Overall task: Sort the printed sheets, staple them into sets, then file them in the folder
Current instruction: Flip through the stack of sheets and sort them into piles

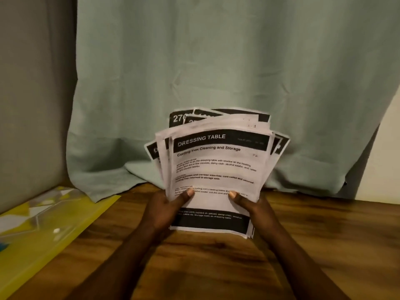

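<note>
Printed sheets (216,169), fanned and upright at frame centre, top page headed "DRESSING TABLE". Left hand (166,210) and right hand (252,207) grip the lower edges, thumbs on front. Yellow folder (65,230) lower left on table (324,234); green curtain (216,61) behind.

- The printed sheets (218,167) are white with black type. The front one has a black header band with white lettering and a black band across its foot.
- The sheets fanned behind it also show black header bands, one with white numerals at 11 o'clock of the fan.
- The folder (65,239), at 8 o'clock from the sheets, is translucent yellow with a clear flap and a white snap (56,230).
- The desk (324,245) is brown wood grain with darker streaks.
- The curtain (216,61), at 12 o'clock, is plain pale sage green.
- The backdrop (32,83) at 9 o'clock is dull grey.
- The wall (387,159) at 3 o'clock is cream.
</note>
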